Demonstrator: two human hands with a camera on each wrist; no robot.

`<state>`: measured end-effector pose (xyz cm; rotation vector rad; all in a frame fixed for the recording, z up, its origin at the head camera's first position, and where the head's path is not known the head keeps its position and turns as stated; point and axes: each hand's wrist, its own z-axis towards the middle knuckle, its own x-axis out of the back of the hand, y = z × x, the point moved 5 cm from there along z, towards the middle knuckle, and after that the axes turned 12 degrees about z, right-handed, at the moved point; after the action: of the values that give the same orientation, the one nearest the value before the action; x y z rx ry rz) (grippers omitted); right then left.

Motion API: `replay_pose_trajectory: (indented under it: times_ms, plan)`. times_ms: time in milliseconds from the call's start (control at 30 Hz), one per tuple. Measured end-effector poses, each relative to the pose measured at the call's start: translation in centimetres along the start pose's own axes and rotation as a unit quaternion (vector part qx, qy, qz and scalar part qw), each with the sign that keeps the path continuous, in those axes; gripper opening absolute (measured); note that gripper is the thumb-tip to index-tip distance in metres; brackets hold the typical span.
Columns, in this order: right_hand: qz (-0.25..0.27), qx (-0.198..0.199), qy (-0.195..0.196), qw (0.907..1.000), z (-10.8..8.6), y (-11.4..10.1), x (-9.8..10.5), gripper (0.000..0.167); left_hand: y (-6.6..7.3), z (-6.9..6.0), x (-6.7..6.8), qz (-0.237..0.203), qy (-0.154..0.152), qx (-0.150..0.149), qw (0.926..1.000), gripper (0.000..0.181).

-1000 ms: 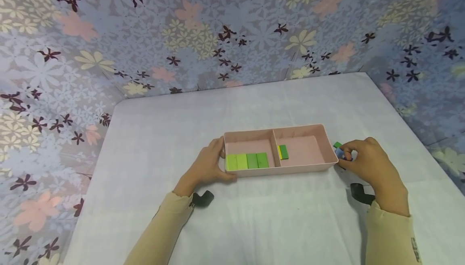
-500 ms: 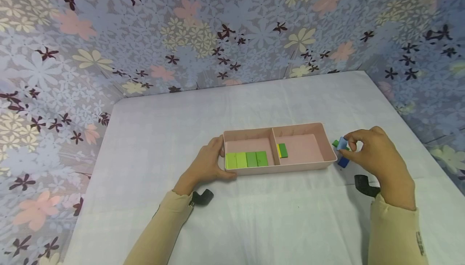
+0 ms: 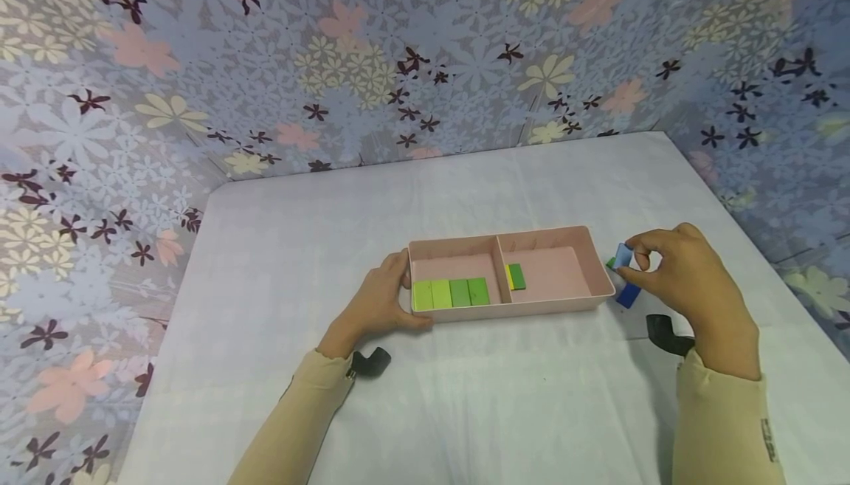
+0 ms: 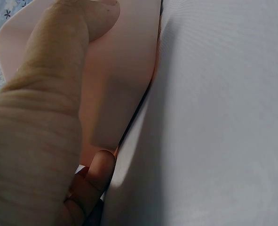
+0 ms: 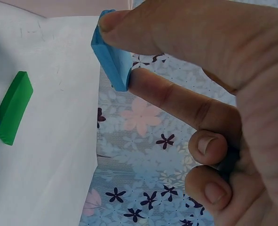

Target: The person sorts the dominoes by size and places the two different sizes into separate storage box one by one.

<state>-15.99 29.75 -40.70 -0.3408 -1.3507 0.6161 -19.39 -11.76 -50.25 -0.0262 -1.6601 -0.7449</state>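
My left hand (image 3: 377, 297) grips the left end of a pink two-compartment box (image 3: 518, 313), its thumb along the front wall and its other fingers at the end wall. Beyond the box's right end, my right hand (image 3: 693, 286) pinches a light blue rectangular block (image 5: 111, 61) between thumb and index finger, held tilted above the table. Below it lie a dark blue block (image 3: 628, 295) and a green block (image 5: 15, 108). In the left compartment, light green blocks (image 3: 432, 295) and green blocks (image 3: 468, 292) form a front row. Against the divider, a green block (image 3: 519, 276) sits beside a yellow one (image 3: 510, 277).
A white cloth (image 3: 491, 396) covers the table. Flower-patterned fabric (image 3: 372, 57) rises behind it and at both sides. Black camera mounts (image 3: 370, 362) stick out at both wrists.
My right hand has lifted the light blue block up and away from the other blocks, exposing the dark blue one. My left hand and the box have stayed put.
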Motion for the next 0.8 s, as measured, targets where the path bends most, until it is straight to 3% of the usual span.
replay_pose_trajectory:
  times_ms: [800]
  plan:
    - [-0.013, 0.043, 0.014, 0.9989, 0.7, -1.7, -0.3, 0.045, -0.2, 0.0, -0.1, 0.001, 0.01, 0.001, 0.9999, 0.117]
